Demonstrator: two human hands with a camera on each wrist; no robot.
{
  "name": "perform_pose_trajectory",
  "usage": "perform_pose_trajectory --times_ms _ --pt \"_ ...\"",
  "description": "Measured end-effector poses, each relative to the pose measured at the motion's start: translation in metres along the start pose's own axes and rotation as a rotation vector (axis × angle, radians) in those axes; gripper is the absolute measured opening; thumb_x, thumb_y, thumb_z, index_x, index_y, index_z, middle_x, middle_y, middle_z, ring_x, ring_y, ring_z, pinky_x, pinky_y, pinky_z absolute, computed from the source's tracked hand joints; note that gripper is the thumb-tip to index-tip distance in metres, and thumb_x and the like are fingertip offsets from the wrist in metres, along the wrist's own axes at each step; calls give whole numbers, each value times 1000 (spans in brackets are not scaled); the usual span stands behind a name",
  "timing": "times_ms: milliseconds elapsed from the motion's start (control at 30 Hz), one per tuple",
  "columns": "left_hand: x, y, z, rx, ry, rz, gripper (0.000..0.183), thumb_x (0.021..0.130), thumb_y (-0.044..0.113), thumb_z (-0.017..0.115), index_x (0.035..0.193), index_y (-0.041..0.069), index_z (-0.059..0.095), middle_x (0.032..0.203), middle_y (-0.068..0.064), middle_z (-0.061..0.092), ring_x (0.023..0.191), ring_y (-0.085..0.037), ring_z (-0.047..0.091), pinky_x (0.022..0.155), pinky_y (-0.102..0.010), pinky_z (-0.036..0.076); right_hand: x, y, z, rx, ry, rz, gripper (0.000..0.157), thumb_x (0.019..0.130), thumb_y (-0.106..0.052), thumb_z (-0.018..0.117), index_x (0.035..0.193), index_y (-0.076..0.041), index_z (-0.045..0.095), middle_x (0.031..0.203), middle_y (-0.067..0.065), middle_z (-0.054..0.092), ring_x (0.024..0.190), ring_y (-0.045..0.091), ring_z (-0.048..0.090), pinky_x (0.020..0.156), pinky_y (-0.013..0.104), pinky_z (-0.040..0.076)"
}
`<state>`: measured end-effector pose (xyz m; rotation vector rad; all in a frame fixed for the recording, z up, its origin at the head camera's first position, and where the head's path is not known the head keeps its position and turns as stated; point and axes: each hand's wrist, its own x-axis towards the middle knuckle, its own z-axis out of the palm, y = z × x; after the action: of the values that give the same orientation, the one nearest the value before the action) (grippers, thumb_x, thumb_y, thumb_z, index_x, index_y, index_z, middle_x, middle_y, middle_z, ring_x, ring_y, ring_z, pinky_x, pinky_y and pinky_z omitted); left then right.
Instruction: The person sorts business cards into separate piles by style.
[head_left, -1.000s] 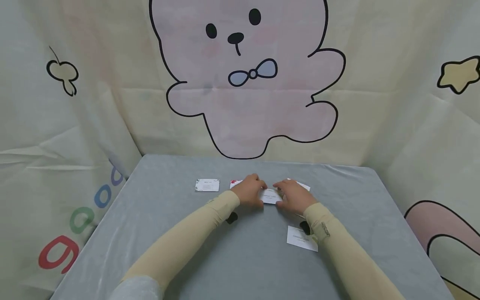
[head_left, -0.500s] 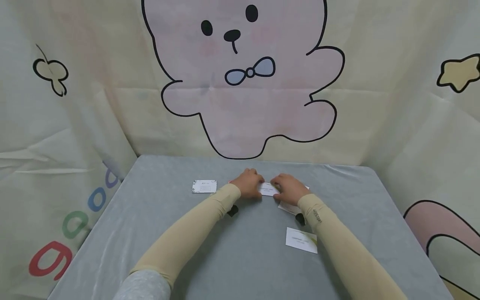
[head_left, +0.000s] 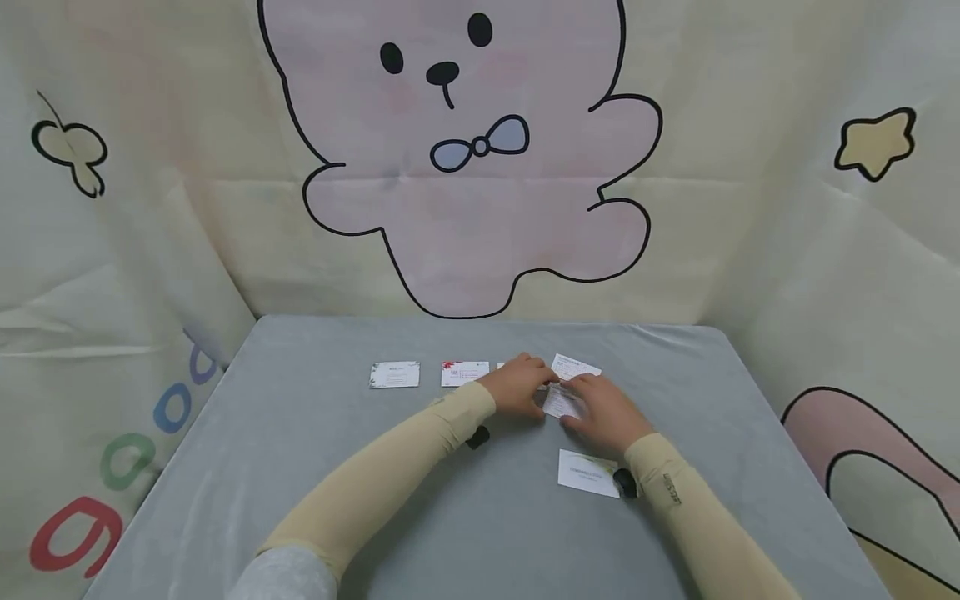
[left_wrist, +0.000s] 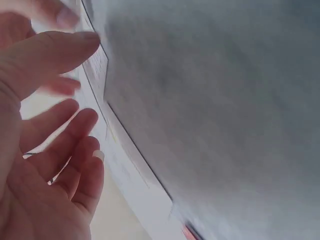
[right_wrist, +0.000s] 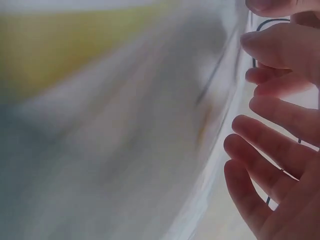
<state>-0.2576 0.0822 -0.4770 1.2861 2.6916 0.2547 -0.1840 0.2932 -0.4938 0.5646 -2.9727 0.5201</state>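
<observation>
A white business card lies slightly tilted between my two hands, its lower part showing. My left hand is at the card's left side, fingertips right at its edge. It covers most of another white card. At the right side my right hand has thumb and index finger at the card's edge, fingers spread. Loosely bent fingers show on the left hand and the right hand in the wrist views. Just behind sits a tilted printed card.
To the left, a card with leafy corners and a red-flowered card lie in a row. Nearer the front is a white card with a green corner, close to the right wrist. A grey cloth covers the table.
Both hands have left the card they were handling in the row, now under the left hand, and moved right to the tilted card. The red-flowered card has come into view.
</observation>
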Motion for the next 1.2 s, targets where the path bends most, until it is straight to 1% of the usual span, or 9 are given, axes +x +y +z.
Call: perform_pose_trajectory --times_ms 100,200,400,500,567,700,867,1033,1200 --pt "9 8 0 -9 -23 32 66 88 32 88 148 17 66 139 0 69 127 -21 58 110 -31 48 -21 7 -3 -3 25 15 58 88 -26 88 137 -3 70 133 16 72 127 39 65 107 57 52" --pt "19 12 -1 -23 -58 42 64 87 30 90 146 17 67 137 0 70 123 -20 59 108 -30 48 -33 12 -6 -6 30 25 56 88 -24 88 136 -2 70 130 16 72 123 38 66 105 56 53" --pt "16 0 -3 -63 -107 4 57 85 29 92 137 16 73 117 0 70 107 -16 55 95 -28 46 -25 7 -2 34 5 28 53 88 -20 88 135 -3 70 126 15 72 121 35 66 106 54 52" --pt "11 -1 -2 -62 -121 -8 55 84 36 93 133 18 75 114 0 67 103 -15 51 89 -26 42 -21 5 -2 27 -17 32 55 88 -22 88 136 -3 70 130 14 71 124 36 65 107 55 52" --pt "7 -1 -2 -59 -108 -26 55 84 39 92 132 20 75 116 -1 65 105 -16 50 88 -26 43 -17 5 -3 15 -25 33 56 89 -23 88 137 -3 69 132 14 71 126 35 65 109 54 52" --pt "0 -6 -7 -58 -50 -72 58 84 37 90 137 20 73 130 -5 63 118 -22 52 98 -31 49 -2 3 -7 -4 -29 27 58 89 -23 86 139 -2 68 136 15 70 131 37 63 113 55 50" --pt "-16 -34 -15 -70 -9 -157 61 88 34 86 144 17 69 143 -7 61 130 -27 53 111 -37 49 43 -11 -4 -28 -94 22 59 92 -26 84 144 -4 65 144 17 66 139 39 59 118 56 47" --pt "-19 -51 -12 -59 13 -196 60 90 34 85 145 16 68 144 -8 62 131 -27 54 112 -40 48 73 -16 2 -36 -133 19 55 92 -25 83 141 -5 68 142 16 68 137 37 62 117 55 48" --pt "-21 -56 -10 -63 19 -230 64 90 34 85 148 15 66 144 -9 62 129 -27 55 111 -42 49 84 -19 6 -19 -160 -9 50 93 -20 81 138 -3 69 138 16 71 133 36 65 116 53 49"
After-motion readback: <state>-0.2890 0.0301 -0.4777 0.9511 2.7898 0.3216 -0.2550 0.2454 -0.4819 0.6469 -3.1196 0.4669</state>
